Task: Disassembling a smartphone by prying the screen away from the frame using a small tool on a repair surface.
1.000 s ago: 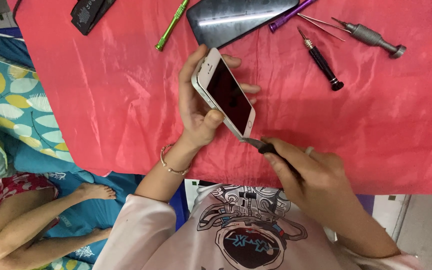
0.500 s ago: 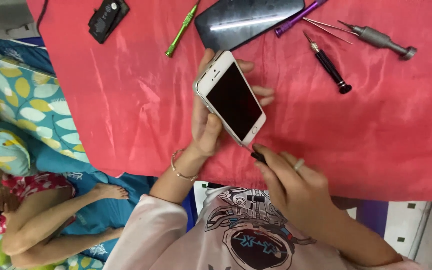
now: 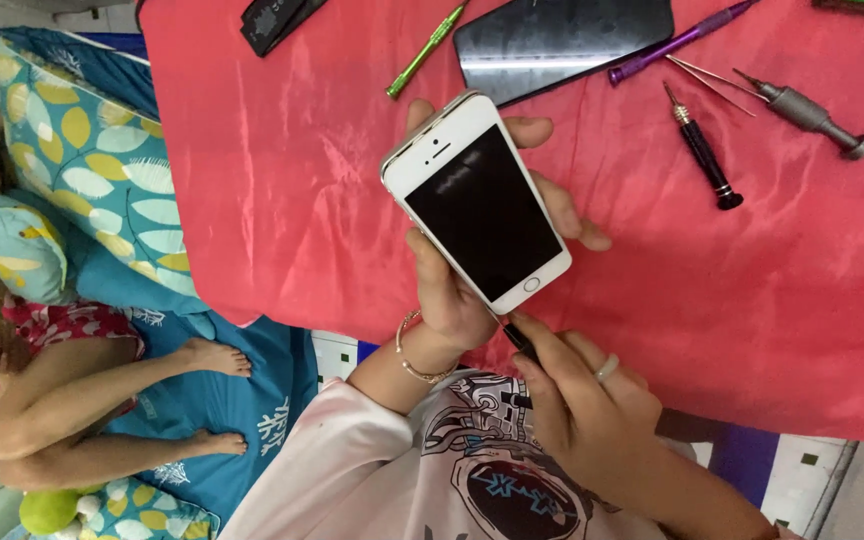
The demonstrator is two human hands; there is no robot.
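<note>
My left hand (image 3: 447, 300), with a bracelet on its wrist, is wrapped around a white smartphone (image 3: 477, 205) with a dark screen. It holds the phone tilted above the red cloth (image 3: 302, 200), thumb on the left edge and fingers behind. My right hand (image 3: 582, 400), wearing a ring, grips a small dark screwdriver (image 3: 520, 338). The screwdriver's tip rests against the phone's bottom edge, near the home button.
On the cloth behind lie a dark glass panel (image 3: 562, 40), a green tool (image 3: 427, 48), a purple driver (image 3: 677, 42), tweezers (image 3: 707, 75), a black screwdriver (image 3: 702, 160), a grey screwdriver (image 3: 807, 112) and a black part (image 3: 277, 18). Another person (image 3: 102, 400) sits at left beside patterned cushions.
The phone now sits closer and larger in view, its screen turned more toward me. My right hand has kept the screwdriver at the phone's bottom edge.
</note>
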